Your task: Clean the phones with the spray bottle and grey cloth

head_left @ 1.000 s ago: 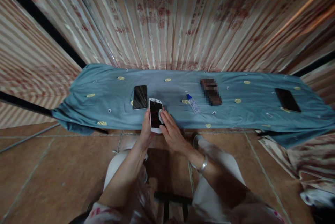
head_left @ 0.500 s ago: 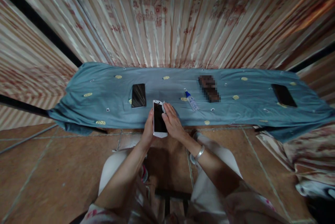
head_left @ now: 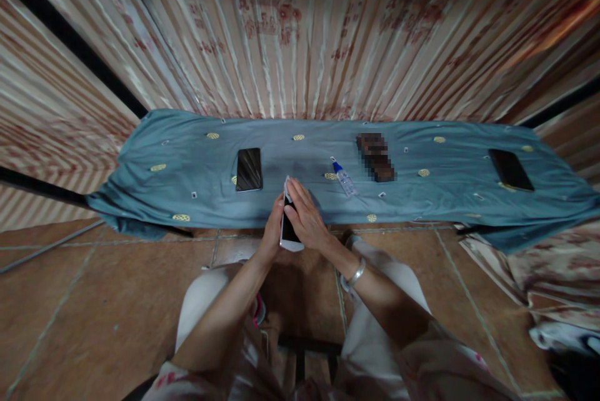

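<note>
Gripping the phone [head_left: 289,232] in my left hand [head_left: 272,229], I held its length beneath my right hand's [head_left: 306,218] outstretched fingers.

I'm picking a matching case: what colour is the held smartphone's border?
The border of the smartphone is white, showing best in the head view.

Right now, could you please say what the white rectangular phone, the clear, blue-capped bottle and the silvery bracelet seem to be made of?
White rectangular phone: probably smooth plastic around glass, from its pale edge and black face.
Clear, blue-capped bottle: likely plastic, since its body looks see-through.
Silvery bracelet: apparently polished metal, given its bright highlights.
</note>
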A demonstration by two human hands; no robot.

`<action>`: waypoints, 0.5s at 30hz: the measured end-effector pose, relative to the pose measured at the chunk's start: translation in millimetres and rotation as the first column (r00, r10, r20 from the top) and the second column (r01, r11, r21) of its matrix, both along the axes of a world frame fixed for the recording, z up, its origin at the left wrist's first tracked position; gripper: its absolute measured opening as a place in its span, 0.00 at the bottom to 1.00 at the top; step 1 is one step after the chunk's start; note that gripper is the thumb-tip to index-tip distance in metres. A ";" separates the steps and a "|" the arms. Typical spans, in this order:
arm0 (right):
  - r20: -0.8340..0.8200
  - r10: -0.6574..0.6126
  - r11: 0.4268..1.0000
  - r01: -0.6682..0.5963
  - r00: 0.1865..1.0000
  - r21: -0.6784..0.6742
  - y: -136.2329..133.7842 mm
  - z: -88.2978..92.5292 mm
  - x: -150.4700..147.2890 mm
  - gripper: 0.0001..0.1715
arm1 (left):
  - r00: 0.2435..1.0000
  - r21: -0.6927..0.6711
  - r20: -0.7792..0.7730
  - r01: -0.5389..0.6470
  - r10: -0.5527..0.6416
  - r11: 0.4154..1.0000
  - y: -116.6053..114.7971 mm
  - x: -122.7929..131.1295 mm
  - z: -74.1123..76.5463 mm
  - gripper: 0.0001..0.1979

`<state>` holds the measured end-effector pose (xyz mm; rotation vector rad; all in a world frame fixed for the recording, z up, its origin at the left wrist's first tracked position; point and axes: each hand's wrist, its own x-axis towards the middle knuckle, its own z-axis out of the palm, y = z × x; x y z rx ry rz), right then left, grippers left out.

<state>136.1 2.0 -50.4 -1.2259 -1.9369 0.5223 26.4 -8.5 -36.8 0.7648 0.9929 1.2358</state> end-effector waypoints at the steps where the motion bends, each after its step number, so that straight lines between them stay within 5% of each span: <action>1: 0.004 0.009 1.000 -0.009 1.000 0.010 -0.7 1.2 0.3 0.35 | 1.000 0.004 -0.017 0.008 -0.008 1.000 -1.1 -0.4 0.2 0.19; 7: -0.017 0.026 1.000 -0.025 1.000 0.018 -0.7 2.7 3.5 0.36 | 0.999 0.046 -0.037 0.008 -0.006 0.999 -4.2 -0.7 7.2 0.20; 15: -0.241 -0.131 0.976 0.082 0.962 -0.202 9.5 -4.4 3.9 0.36 | 0.996 -0.054 0.088 -0.031 0.035 0.998 -2.2 1.0 17.5 0.17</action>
